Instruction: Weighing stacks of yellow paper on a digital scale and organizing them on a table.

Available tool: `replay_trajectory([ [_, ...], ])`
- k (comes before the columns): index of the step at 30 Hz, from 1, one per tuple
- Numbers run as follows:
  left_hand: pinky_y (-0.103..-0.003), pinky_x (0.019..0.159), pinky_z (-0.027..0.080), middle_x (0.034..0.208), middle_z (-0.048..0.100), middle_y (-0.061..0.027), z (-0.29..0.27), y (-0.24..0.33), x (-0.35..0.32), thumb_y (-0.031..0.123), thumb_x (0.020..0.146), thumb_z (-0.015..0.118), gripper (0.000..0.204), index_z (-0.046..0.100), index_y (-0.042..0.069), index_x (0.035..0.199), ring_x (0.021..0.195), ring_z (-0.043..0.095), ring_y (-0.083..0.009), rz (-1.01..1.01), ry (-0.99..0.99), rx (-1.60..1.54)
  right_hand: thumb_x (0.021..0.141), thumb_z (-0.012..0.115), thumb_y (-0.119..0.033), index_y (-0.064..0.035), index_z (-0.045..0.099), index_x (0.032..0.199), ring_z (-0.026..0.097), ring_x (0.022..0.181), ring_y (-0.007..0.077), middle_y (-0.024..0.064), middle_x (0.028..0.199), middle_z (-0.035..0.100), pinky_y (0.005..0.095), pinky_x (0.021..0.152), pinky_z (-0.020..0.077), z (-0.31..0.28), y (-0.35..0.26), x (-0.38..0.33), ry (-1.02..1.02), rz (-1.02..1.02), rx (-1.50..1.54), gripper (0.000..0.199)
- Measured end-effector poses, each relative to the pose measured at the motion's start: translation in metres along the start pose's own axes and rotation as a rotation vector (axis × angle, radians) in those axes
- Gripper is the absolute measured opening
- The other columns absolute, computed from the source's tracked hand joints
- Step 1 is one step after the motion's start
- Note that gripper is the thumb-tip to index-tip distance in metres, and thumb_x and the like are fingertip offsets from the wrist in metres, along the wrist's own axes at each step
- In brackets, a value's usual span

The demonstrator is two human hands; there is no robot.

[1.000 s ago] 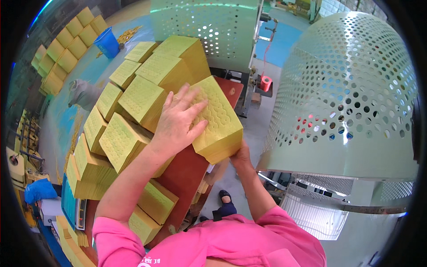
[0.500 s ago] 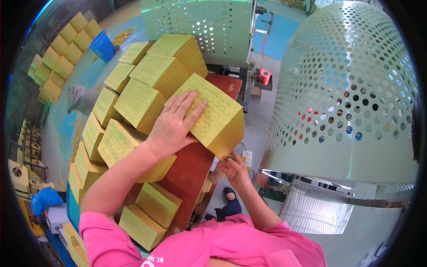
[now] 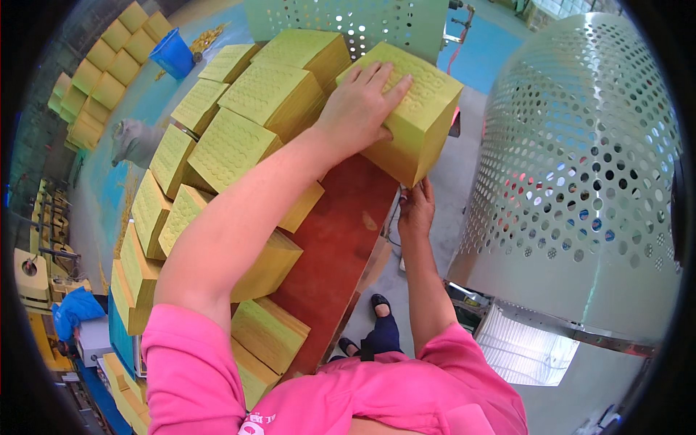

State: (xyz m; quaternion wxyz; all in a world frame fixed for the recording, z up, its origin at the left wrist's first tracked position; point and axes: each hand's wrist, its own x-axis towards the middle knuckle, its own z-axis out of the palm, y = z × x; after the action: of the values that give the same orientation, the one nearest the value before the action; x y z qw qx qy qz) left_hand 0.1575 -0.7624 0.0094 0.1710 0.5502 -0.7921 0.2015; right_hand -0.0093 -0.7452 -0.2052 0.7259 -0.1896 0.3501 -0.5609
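Note:
A thick, squared stack of yellow paper (image 3: 424, 109), with rows of curved punch marks on its top, is held between my two hands over the far right end of the red board (image 3: 326, 239). My left hand (image 3: 359, 105) lies on its top and left edge, fingers spread across the paper and thumb down the side. From below, my right hand (image 3: 417, 206) bears its lower near corner; part of those fingers is hidden under the stack. Left of the board, more yellow paper stacks (image 3: 239, 148) stand in rows, some leaning, partly behind my left arm.
A large pale green perforated drum-shaped cover (image 3: 565, 167) stands on the right, and a flat perforated panel (image 3: 341, 18) at the back. A blue bucket (image 3: 172, 54) and further yellow stacks (image 3: 109, 69) are on the far left floor. A blue bag (image 3: 76, 310) lies at lower left.
Both hands have moved the held paper stack away from me and to the right, baring more of the red board. The whole view has shifted slightly.

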Motion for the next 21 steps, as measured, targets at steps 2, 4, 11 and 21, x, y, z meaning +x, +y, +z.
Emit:
replay_trajectory([
  [2, -0.047, 0.111, 0.038, 0.142, 0.047, -0.0202, 0.008, -0.01, 0.004, 0.023, 0.059, 0.089, 0.097, 0.044, 0.013, 0.145, 0.132, 0.045, -0.0377, -0.005, 0.004, 0.017, 0.098, 0.057, -0.014, -0.0078, 0.057, 0.132, 0.055, 0.075, 0.0069, -0.0026, 0.1, 0.065, 0.0222, 0.064, 0.0401, 0.017, 0.003, 0.003, 0.066, 0.001, 0.05, 0.034],
  [4, -0.046, 0.111, 0.038, 0.142, 0.048, -0.0197, 0.014, -0.017, 0.008, 0.025, 0.061, 0.089, 0.096, 0.044, 0.014, 0.144, 0.133, 0.046, -0.037, -0.021, 0.008, 0.024, 0.099, 0.055, -0.014, -0.0077, 0.057, 0.132, 0.054, 0.076, 0.0062, -0.0032, 0.1, 0.065, 0.0225, 0.064, 0.0397, 0.027, 0.0, 0.009, 0.084, -0.016, 0.044, 0.034],
  [11, -0.047, 0.11, 0.038, 0.143, 0.049, -0.0178, 0.021, -0.026, 0.017, 0.03, 0.063, 0.089, 0.095, 0.044, 0.014, 0.145, 0.134, 0.045, -0.0351, -0.178, -0.047, 0.073, 0.098, 0.05, -0.016, -0.0112, 0.052, 0.139, 0.055, 0.085, 0.0079, -0.0036, 0.104, 0.063, 0.0252, 0.073, 0.0401, 0.036, 0.002, 0.049, 0.087, -0.174, -0.189, 0.041],
  [21, -0.049, 0.111, 0.037, 0.145, 0.045, -0.018, 0.02, -0.022, 0.019, 0.028, 0.067, 0.088, 0.095, 0.039, 0.013, 0.147, 0.136, 0.042, -0.0349, -0.196, -0.122, 0.095, 0.097, 0.056, -0.015, 0.0009, 0.056, 0.133, 0.06, 0.101, 0.0193, 0.0087, 0.115, 0.063, 0.0331, 0.091, 0.0459, 0.026, 0.011, 0.036, 0.178, -0.562, -0.576, 0.04],
])
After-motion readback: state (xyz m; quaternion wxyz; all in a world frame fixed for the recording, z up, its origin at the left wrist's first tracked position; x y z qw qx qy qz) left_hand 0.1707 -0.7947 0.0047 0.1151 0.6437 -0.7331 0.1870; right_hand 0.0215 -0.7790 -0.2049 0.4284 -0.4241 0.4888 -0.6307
